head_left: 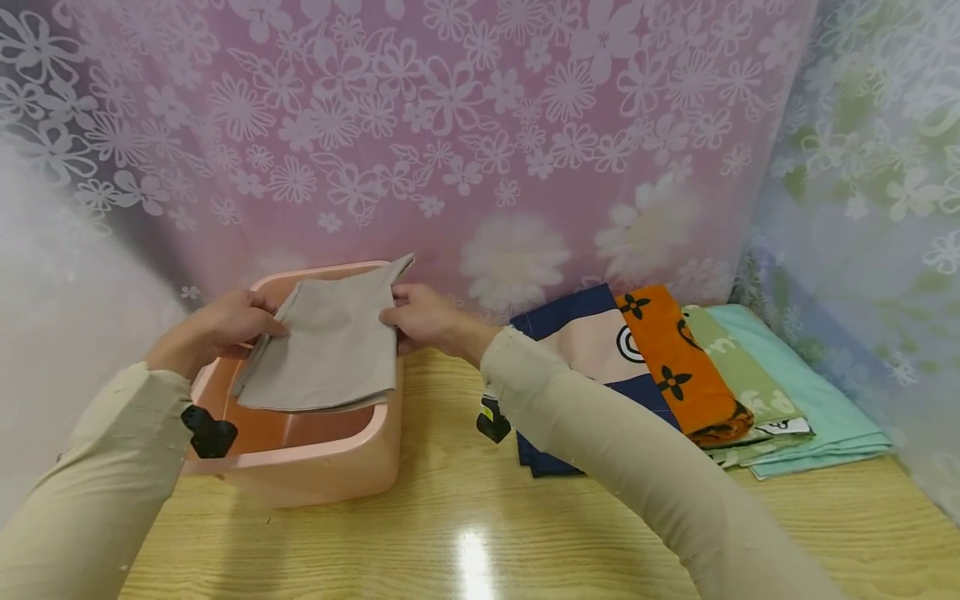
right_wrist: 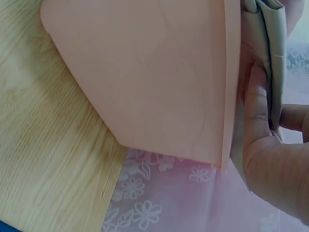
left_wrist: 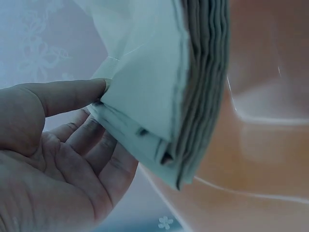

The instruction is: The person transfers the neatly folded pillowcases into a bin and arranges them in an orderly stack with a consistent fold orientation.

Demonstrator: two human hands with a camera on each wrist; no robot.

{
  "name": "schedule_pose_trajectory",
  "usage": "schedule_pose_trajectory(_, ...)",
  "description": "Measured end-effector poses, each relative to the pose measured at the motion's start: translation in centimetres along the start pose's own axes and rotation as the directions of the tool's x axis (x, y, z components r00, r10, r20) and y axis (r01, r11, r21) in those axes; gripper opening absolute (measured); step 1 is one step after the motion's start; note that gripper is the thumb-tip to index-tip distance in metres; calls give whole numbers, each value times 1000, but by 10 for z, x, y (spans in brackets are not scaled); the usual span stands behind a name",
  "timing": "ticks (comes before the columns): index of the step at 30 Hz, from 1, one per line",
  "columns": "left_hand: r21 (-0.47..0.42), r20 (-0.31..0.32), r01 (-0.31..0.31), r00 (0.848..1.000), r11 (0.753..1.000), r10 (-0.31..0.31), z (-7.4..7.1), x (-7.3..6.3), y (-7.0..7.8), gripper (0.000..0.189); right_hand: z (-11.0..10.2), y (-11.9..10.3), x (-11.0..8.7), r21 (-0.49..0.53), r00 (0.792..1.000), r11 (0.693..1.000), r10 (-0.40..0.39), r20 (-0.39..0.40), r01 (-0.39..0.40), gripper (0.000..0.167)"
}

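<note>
A folded light grey cloth (head_left: pixel 330 342) is held over the open top of a pink plastic bin (head_left: pixel 345 467). My left hand (head_left: pixel 236 323) pinches its left edge, thumb on top and fingers beneath. In the left wrist view, several stacked layers show along the edge of the cloth (left_wrist: pixel 145 92). On the other side, my right hand (head_left: pixel 427 319) pinches the right edge near a raised corner. The right wrist view has the thumb and fingers on either side of the folded cloth (right_wrist: pixel 276 63), just beyond the rim of the bin (right_wrist: pixel 145 72).
To the right on the wooden table (head_left: pixel 450 500) lies an overlapping row of folded cloths: navy and pink (head_left: pixel 585 342), orange with dark motifs (head_left: pixel 675 367), green patterned (head_left: pixel 735 358) and mint (head_left: pixel 810 375). A pink flowered curtain (head_left: pixel 480 150) hangs behind.
</note>
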State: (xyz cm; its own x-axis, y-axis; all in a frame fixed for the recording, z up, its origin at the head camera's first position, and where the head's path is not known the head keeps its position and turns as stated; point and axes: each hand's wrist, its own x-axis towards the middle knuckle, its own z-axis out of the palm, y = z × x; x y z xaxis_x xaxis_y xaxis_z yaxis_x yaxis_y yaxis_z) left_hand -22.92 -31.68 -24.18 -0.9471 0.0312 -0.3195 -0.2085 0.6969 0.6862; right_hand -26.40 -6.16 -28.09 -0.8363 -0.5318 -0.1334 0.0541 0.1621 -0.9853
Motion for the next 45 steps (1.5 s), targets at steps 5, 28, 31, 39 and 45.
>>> schedule_pose_trajectory(5, 11, -2, 25, 1000, 1000, -25, -5, 0, -7, 30, 10, 1, 4, -30, 1000, 999, -10, 16, 10, 36)
schedule_pose_trajectory(28, -9, 70, 76, 995, 997, -75, -26, -2, -40, 24, 38, -8, 16, -229, 992, 965, -123, 33, 128, 31)
schedule_pose_trajectory(31, 1, 76, 64, 995, 998, -64, -25, -2, -41, 30, 40, -7, 17, -268, 991, 954, -127, 30, 131, 30)
schedule_pose_trajectory(39, 34, 71, 39, 997, 999, -41, -25, -2, -43, 24, 42, -1, 18, -369, 989, 918, -148, 15, 144, 30)
schedule_pose_trajectory(45, 90, 38, 39, 998, 995, -42, -23, -2, -42, 27, 44, -3, 17, -501, 984, 851, -175, 6, 155, 26)
